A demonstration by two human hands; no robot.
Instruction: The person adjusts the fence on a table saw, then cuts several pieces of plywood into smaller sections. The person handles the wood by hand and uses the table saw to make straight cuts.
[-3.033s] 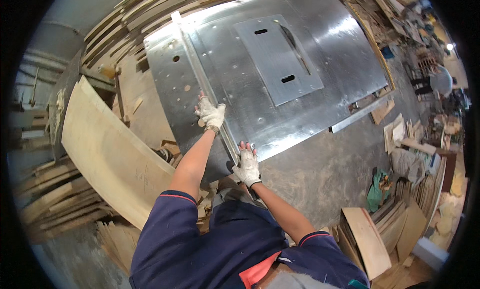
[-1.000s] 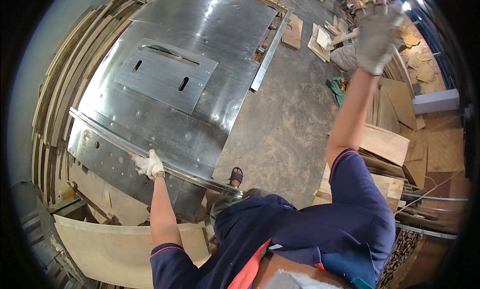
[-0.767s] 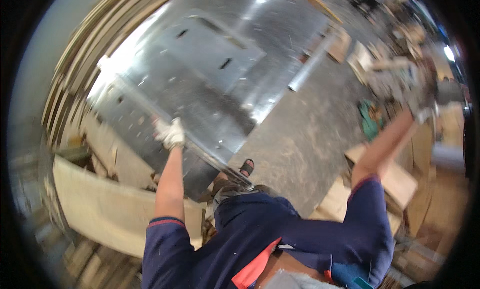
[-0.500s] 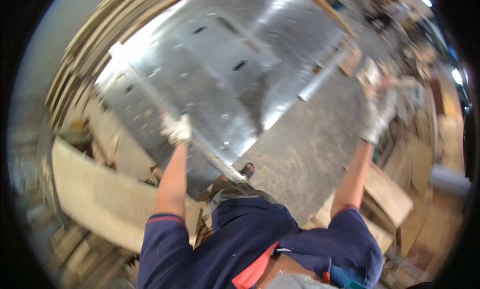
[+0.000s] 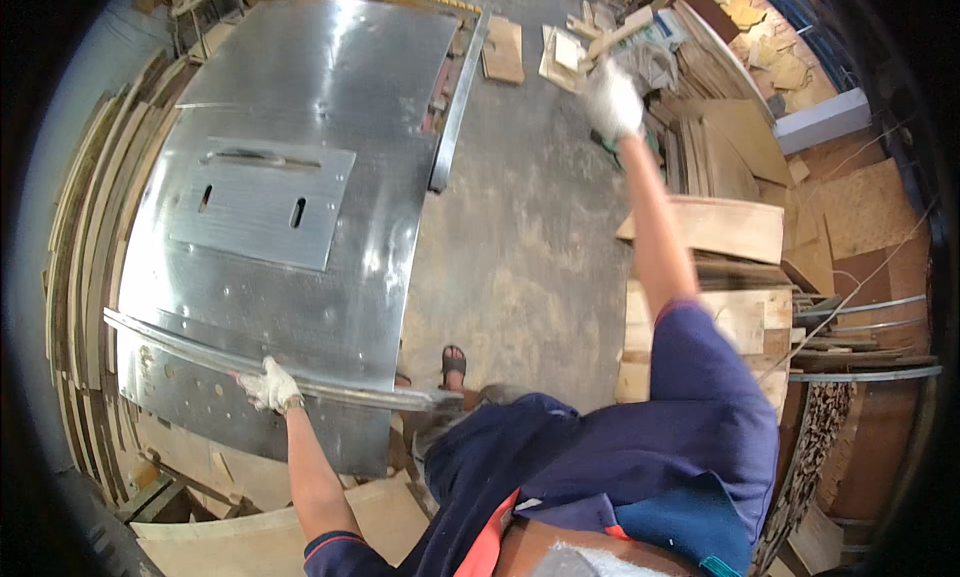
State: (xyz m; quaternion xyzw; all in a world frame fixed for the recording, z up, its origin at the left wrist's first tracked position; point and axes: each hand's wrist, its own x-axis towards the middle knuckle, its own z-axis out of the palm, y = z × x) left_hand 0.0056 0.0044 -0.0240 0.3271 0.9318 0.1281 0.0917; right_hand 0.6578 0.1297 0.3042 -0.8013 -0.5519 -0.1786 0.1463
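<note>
My left hand (image 5: 268,385), in a white work glove, is closed over a long metal bar (image 5: 345,388) lying across a shiny metal machine table (image 5: 375,287). Its thumb is on the far side of the bar. My right hand (image 5: 612,102), also gloved, stretches far forward on the right beside a pile of wood offcuts. Motion smears its fingers, so I cannot see whether they grip anything. Just beyond them is a pale wooden strip (image 5: 622,33). A slotted insert plate (image 5: 265,205) with a thin raised piece, perhaps a blade, sits in the table.
A metal rail (image 5: 460,107) runs along the table's right edge. Wood boards (image 5: 85,237) stand stacked at the left. More boards (image 5: 720,227) and panels are piled on the right. A flat wood piece (image 5: 503,50) lies on the concrete floor (image 5: 510,237). My sandalled foot (image 5: 454,365) is near the table.
My view has turned, so the table now sits upright at the left. My right arm reaches farther forward, toward the offcuts. My left hand stays at the metal bar.
</note>
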